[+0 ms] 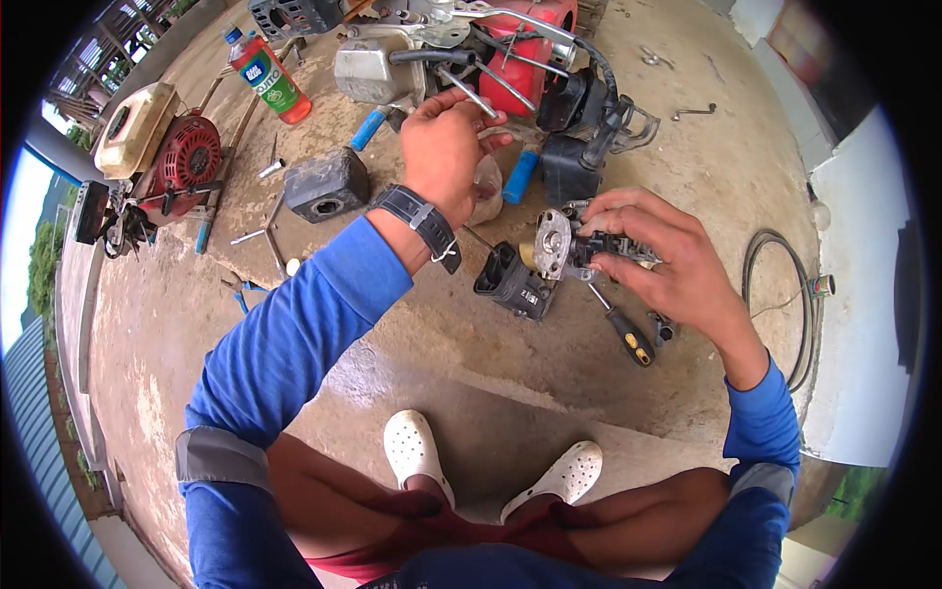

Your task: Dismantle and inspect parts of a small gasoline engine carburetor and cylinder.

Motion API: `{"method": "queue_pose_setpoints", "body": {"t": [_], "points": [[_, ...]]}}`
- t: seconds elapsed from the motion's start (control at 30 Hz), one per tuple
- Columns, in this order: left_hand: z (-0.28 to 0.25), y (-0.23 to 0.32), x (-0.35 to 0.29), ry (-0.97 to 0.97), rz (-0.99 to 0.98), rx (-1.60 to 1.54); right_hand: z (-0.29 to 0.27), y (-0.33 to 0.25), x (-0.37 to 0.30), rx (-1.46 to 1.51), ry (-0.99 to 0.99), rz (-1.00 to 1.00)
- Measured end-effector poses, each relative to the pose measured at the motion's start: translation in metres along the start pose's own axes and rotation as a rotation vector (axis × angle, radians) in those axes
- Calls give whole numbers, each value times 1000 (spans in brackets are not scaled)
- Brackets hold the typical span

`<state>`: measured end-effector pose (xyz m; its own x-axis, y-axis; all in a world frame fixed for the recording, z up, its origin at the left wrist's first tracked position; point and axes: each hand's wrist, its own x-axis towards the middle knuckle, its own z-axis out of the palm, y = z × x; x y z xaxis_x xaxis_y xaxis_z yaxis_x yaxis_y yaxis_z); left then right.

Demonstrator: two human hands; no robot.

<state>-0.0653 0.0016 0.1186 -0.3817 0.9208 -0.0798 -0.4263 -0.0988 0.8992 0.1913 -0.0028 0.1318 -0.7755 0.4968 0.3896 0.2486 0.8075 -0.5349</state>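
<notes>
My left hand [444,147] is beside the engine, its fingers curled at a silver metal rod [468,93]; part of the grip is hidden. In my right hand [667,250] is a carburetor, its pale metal flange [554,243] facing left. A black plastic housing [515,282] lies on the floor just below and left of the carburetor. Close by rests a screwdriver [628,334] with a black and yellow handle. The engine [515,59], with red parts and a silver muffler [373,71], stands in front of me.
A second red engine with a cream tank [137,128] stands at the left. Nearby are a red drink bottle [270,79], a dark box-shaped part [326,185], pliers [240,288] and blue-handled tools [520,177]. A black hose [751,265] is coiled by the right wall.
</notes>
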Motion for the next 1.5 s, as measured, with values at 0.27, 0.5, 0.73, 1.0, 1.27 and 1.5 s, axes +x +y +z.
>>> {"method": "queue_pose_setpoints", "body": {"t": [0.27, 0.5, 0.73, 1.0, 1.27, 1.5], "points": [[22, -30, 4, 167, 86, -451, 10, 7, 0, 83, 19, -34], [20, -38, 4, 183, 134, -612, 9, 4, -5, 49, 7, 22], [17, -45, 9, 226, 179, -614, 8, 1, -8, 44, 11, 51], [11, -52, 17, 231, 225, -573, 5, 2, -8, 22, 22, 31], [12, -52, 17, 264, 229, -521, 6, 5, -8, 17, 17, 44], [12, -57, 24, 291, 329, -413, 5, 5, -11, 7, 11, 35]]}}
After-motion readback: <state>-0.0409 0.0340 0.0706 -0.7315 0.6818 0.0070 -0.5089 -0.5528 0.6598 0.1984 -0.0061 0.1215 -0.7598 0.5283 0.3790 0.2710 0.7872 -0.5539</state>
